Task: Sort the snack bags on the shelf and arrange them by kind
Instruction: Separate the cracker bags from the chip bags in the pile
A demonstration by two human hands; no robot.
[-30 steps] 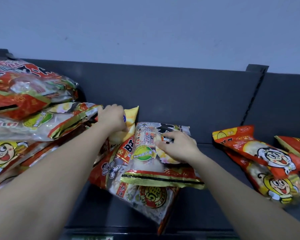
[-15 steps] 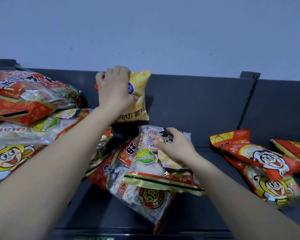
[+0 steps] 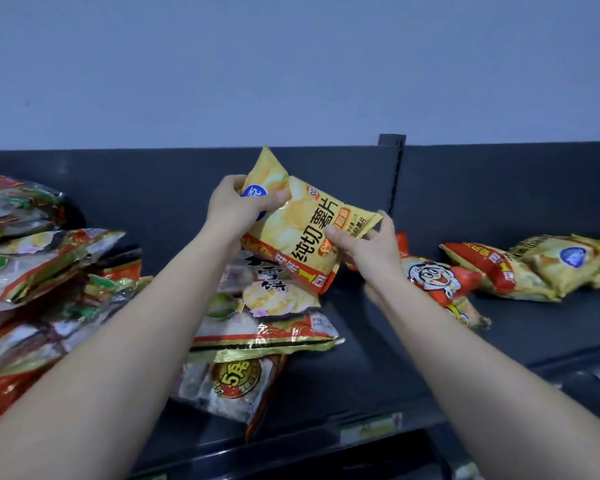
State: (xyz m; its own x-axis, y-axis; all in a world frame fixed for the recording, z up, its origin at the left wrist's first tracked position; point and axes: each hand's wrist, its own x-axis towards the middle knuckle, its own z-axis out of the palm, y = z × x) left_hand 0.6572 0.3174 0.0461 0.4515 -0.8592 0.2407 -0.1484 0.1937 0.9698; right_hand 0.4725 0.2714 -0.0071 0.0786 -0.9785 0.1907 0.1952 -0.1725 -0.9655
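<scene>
Now, grip: my left hand [image 3: 234,211] and right hand [image 3: 368,244] pinch the yellow chip bag [image 3: 302,233].
Hidden: its logo, partly.
Blurred: left pile [image 3: 32,271].

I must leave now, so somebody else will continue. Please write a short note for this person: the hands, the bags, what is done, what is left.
Left hand: grips the upper end of the yellow chip bag.
Right hand: pinches its lower right corner. The bag is in the air above the middle pile.
Similar yellow bags lie at far right, beside the red cartoon bags.
Left stack: large mixed bags.
Done: chip bag picked out.
Left: probably put it with the yellow bags, then sort the middle pile and left stack.
</scene>
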